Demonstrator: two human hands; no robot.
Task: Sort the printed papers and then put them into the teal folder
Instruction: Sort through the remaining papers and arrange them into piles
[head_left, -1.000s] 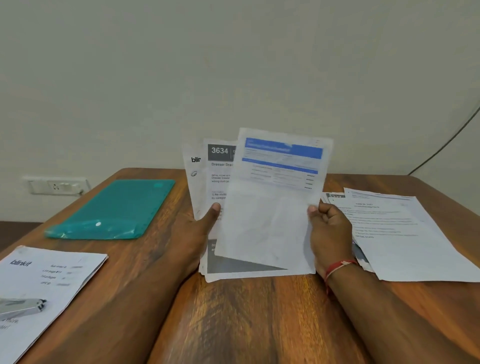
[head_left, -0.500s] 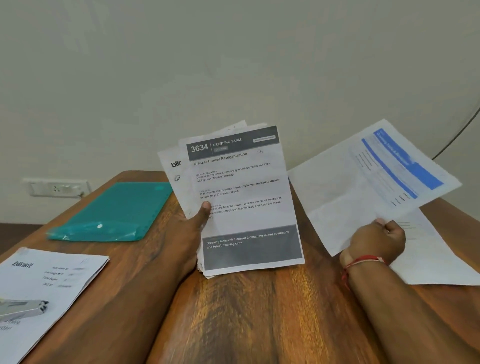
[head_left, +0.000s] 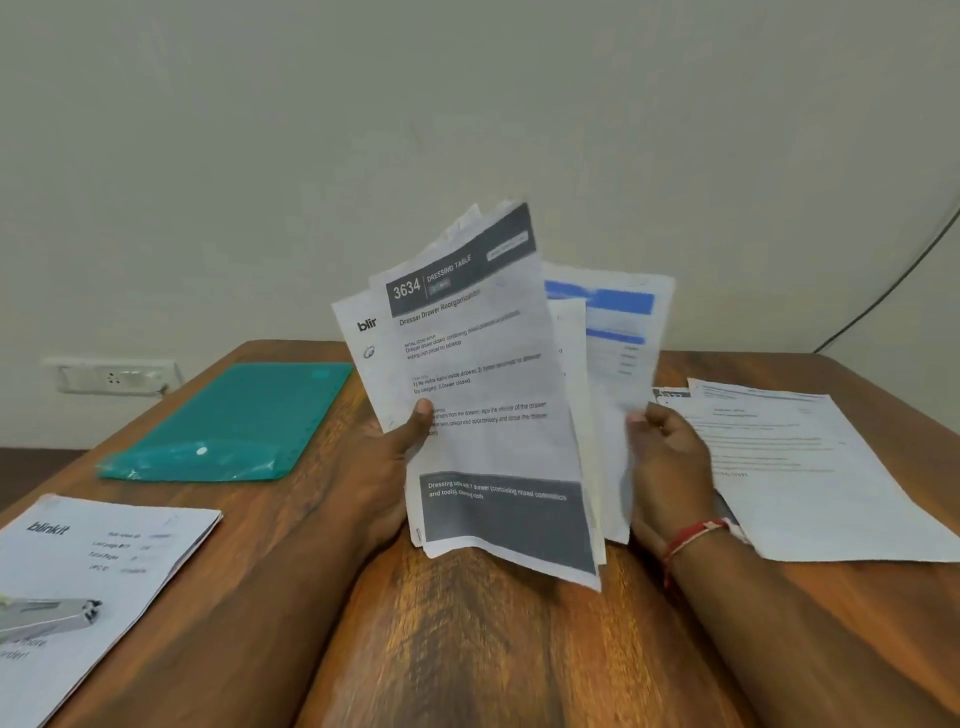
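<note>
At far left, a blinkit sheet (head_left: 98, 561) lies on the bench (head_left: 493, 649), cut off by the frame edge. A metal object (head_left: 49, 616) rests on it; only part shows, and its type cannot be determined. Behind it, the folder (head_left: 234, 421) lies flat and closed near the bench's left rear edge, well apart from both hands.

The left hand (head_left: 384, 467) holds a fanned stack (head_left: 483, 395) upright above the bench centre, thumb pressed on the front page; its fingers are hidden behind the paper. The front page reads "3634 DRESSING TABLE"; the page behind shows only "blir". Smaller text is blurred.

The right hand (head_left: 665, 467) pinches a blue-banded sheet (head_left: 618, 353) at its right edge, just behind the stack; the stack covers its left part. At right, a loose pile (head_left: 810, 467) lies flat on the bench, its print too faint to read.
</note>
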